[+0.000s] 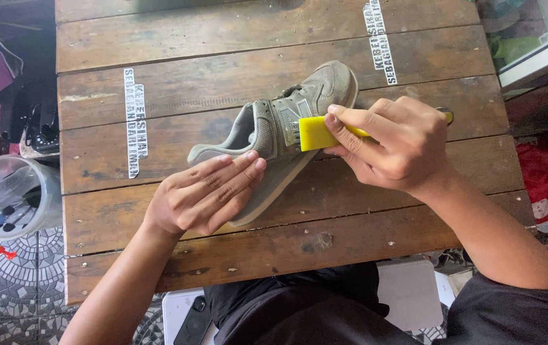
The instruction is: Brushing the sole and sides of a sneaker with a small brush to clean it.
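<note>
A grey suede sneaker [286, 118] lies on its side on a dark plank table [223, 38], toe toward the far right. My left hand [207, 195] lies flat on the heel end and sole, fingers together, pressing it down. My right hand [392, 144] grips a yellow brush [315, 133] by its handle. The brush head rests against the sneaker's side panel near the middle. The rest of the handle is hidden in my fist; its tip shows past my knuckles.
Two white printed stickers [134, 121] are stuck on the planks. A clear plastic tub [12, 195] with tools stands on the patterned floor at left. A black phone [192, 322] lies by my lap. Red cloth [545, 172] and a glass case [536, 38] are at right.
</note>
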